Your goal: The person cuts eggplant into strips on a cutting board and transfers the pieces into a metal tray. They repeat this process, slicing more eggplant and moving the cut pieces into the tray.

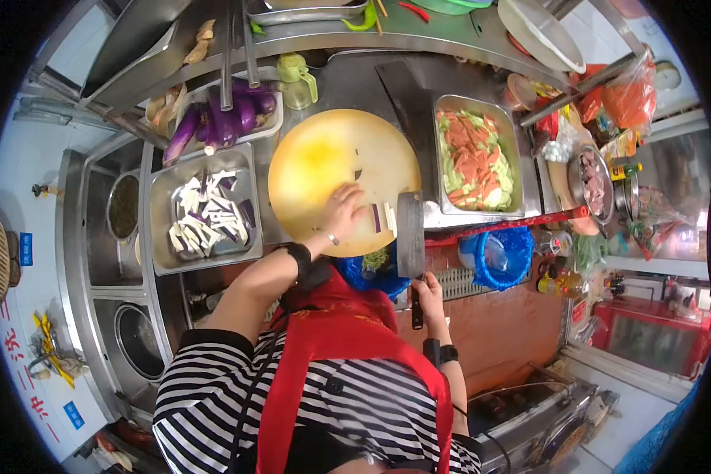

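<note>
My right hand [429,299] grips the handle of a cleaver [410,235], its broad blade upright in view at the right edge of the round cutting board [308,142]. My left hand [344,212] rests on the board with its fingers apart, a bracelet at the wrist. Between that hand and the blade lie a few eggplant strips [383,219], white with purple skin. Just beyond the left fingertips sits a small dark scrap of skin [358,174].
Cut eggplant fills part of a steel tray [159,251] at left, below whole purple eggplants [227,118]. Right of the board stands a steel pan [479,212] of sliced orange and green vegetables. A blue-lined bucket [513,257] stands below it. A steel shelf [419,39] overhangs the counter.
</note>
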